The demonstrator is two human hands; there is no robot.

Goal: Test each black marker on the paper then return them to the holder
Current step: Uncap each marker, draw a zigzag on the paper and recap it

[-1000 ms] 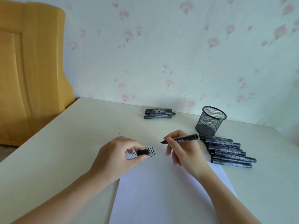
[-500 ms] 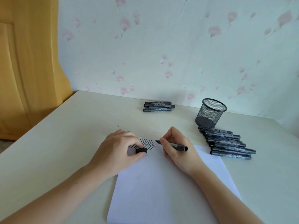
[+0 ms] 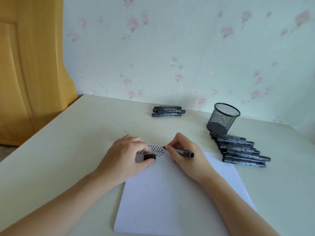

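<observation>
My right hand [image 3: 183, 155] grips an uncapped black marker [image 3: 183, 152] with its tip at the right end of a row of black zigzag marks [image 3: 156, 149] near the top of the white paper [image 3: 179, 198]. My left hand [image 3: 127, 158] rests on the paper's top left corner and pinches the marker's black cap [image 3: 150, 157]. The black mesh holder [image 3: 223, 118] stands at the back right and looks empty. Several capped black markers [image 3: 242, 149] lie in a row just in front of the holder. A smaller group of black markers [image 3: 167, 111] lies near the wall.
The pale table [image 3: 68, 142] meets a flowered wall at the back. A yellow wooden piece of furniture [image 3: 32, 65] stands off the table's left side.
My right hand brought the marker down from above the paper until its tip reached the zigzag marks. My left hand kept the cap and stayed on the paper.
</observation>
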